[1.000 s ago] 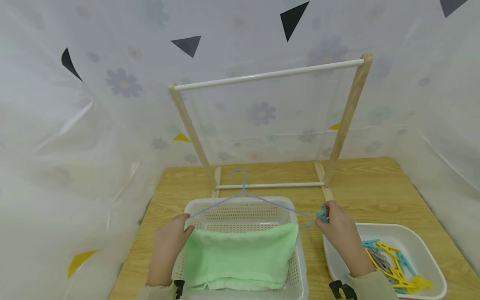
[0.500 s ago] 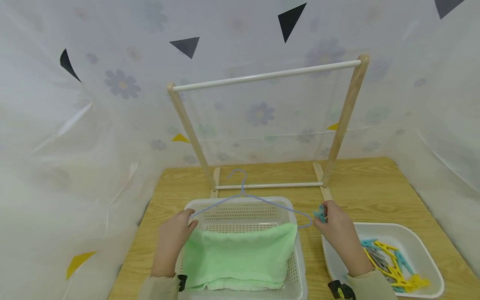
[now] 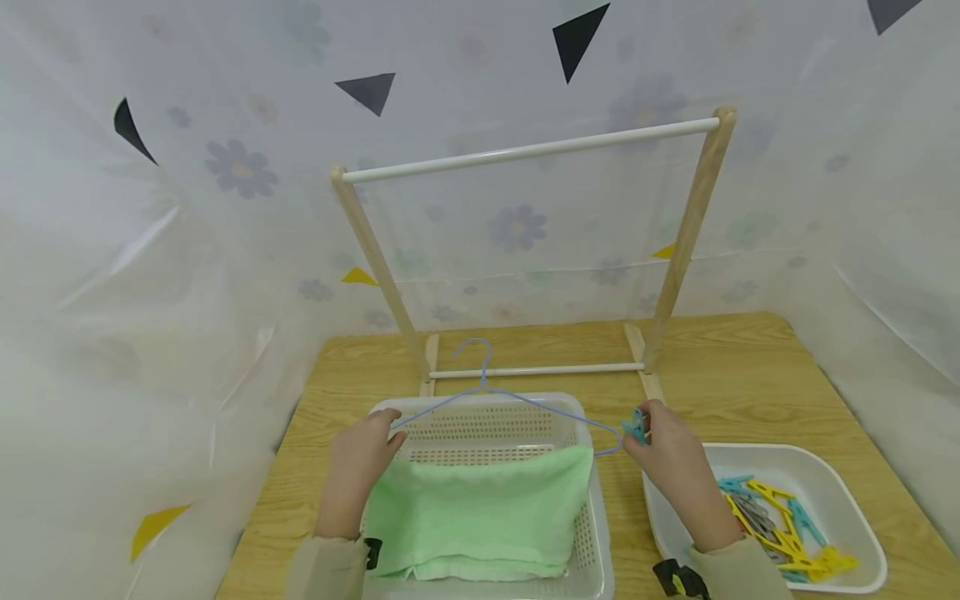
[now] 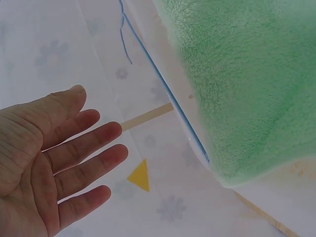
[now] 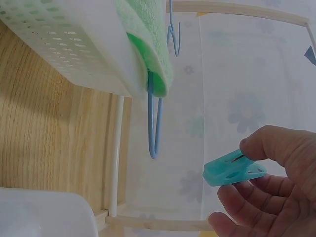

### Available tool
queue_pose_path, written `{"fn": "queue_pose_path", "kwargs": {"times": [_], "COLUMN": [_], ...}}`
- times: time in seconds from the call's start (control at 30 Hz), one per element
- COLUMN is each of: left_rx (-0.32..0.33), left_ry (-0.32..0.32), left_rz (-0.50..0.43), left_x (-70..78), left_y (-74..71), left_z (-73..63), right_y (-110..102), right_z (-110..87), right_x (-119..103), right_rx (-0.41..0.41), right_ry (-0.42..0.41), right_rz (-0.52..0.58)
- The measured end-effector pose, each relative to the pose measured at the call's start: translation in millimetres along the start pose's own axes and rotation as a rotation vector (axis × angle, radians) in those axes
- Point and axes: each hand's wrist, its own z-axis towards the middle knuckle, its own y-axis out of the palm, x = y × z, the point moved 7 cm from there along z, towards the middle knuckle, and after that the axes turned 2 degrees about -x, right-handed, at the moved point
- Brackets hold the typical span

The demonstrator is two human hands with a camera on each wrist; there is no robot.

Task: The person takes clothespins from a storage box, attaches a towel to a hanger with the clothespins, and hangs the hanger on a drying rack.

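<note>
A light green towel (image 3: 480,508) hangs folded over a blue wire hanger (image 3: 540,402), lying across a white perforated basket (image 3: 480,407). The hanger's right end sticks out past the towel and the basket rim. Between thumb and fingers, my right hand (image 3: 671,454) pinches a teal clothespin (image 5: 232,168), just right of that end and apart from it. My left hand (image 3: 365,458) is at the hanger's left side; in the left wrist view its fingers (image 4: 94,163) are spread and loosely bent, holding nothing, with a gap to the hanger.
A white tub (image 3: 780,450) at the right contains several clothespins (image 3: 787,525) in yellow, teal and grey. Behind the basket stands a wooden rack with a white top rod (image 3: 532,151) and a lower rod (image 3: 555,369). Flowered plastic sheeting surrounds the wooden table (image 3: 750,375).
My left hand has shifted right along the hanger's left side. The right hand, still pinching the clothespin, has come slightly closer to the hanger's right end.
</note>
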Motion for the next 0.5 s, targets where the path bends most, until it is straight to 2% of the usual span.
{"fn": "queue_pose_path", "kwargs": {"times": [0.27, 0.5], "left_rx": [-0.006, -0.010], "left_ry": [0.011, 0.035], "left_rz": [-0.005, 0.007], "left_x": [3.4, 9.9], "left_y": [3.0, 4.4], "left_z": [5.5, 8.8], "right_y": [0.0, 3.4], "right_z": [0.4, 0.3], "right_x": [-3.3, -2.6], "right_rx": [0.018, -0.013], "right_ry": [-0.028, -0.015], "right_rz": [-0.002, 0.019]}}
